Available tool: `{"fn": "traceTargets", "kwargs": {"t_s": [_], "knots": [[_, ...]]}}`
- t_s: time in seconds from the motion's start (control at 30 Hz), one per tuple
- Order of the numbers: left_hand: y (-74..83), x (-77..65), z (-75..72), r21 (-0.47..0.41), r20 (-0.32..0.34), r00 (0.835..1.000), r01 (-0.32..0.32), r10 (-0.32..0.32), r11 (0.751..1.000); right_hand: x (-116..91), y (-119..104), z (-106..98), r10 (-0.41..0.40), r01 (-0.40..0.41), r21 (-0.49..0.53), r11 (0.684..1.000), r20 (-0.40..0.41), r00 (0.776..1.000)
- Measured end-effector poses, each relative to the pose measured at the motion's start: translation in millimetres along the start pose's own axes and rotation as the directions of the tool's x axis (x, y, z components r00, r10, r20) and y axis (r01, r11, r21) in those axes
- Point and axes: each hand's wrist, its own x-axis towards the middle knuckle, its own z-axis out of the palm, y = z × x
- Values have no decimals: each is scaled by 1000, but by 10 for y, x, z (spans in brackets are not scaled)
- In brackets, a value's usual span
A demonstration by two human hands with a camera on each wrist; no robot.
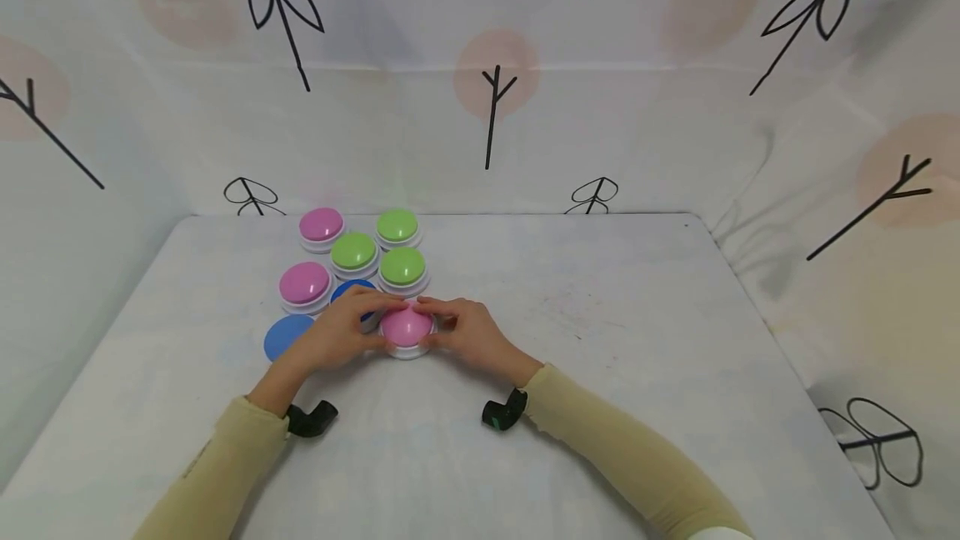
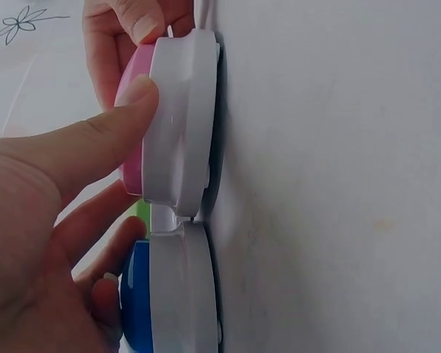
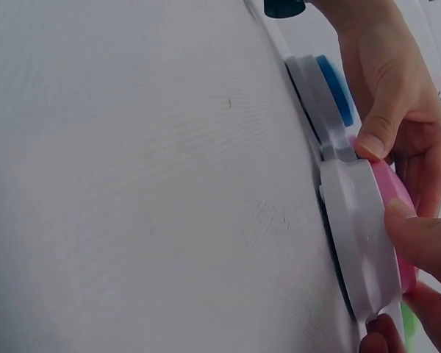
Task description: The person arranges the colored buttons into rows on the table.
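Both the left hand [image 1: 339, 330] and the right hand [image 1: 474, 335] gripped the nearest pink button [image 1: 408, 327] between them, thumbs at its near side and fingers round its far side. That button sat on the table [image 1: 637, 357], left of centre, its domed pink top facing up over a white base. In the left wrist view, the left thumb lay against the edge of the pink dome. Beneath the left hand's fingers was a darker blue button [image 1: 348, 286], partly hidden; a lighter blue button [image 1: 285, 337] stood left of that hand, also partly covered.

Farther back, three green buttons [image 1: 403, 266] stood close together behind the gripped one, with two more pink buttons [image 1: 304, 282] to their left. Khaki sleeves [image 1: 228, 461] covered the forearms, and a black device [image 1: 504, 411] sat at each wrist. Behind the table hung white cloth [image 1: 420, 140] printed with black plant outlines and peach spots.
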Motion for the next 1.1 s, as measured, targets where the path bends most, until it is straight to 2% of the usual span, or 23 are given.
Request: {"fn": "traceTargets", "kwargs": {"t_s": [0.17,0.37,0.7,0.8,1.1], "knots": [[0,22,45,45,-20,1000,3,-2,999,-25,-3,-39,-7,8,10,1000,-10,1000],[28,63,121,71,-2,1000,1,-1,997,-69,35,-89,16,-16,4,1000,-12,1000],[126,179,251,-36,46,998,39,-37,999,-166,86,-225,38,-36,41,998,-35,999],[146,232,299,-78,55,998,29,-25,997,-192,131,-266,52,-50,44,998,-43,998],[206,473,442,-155,58,998,22,-13,988,-268,220,-456,90,-86,46,995,-88,992]]}}
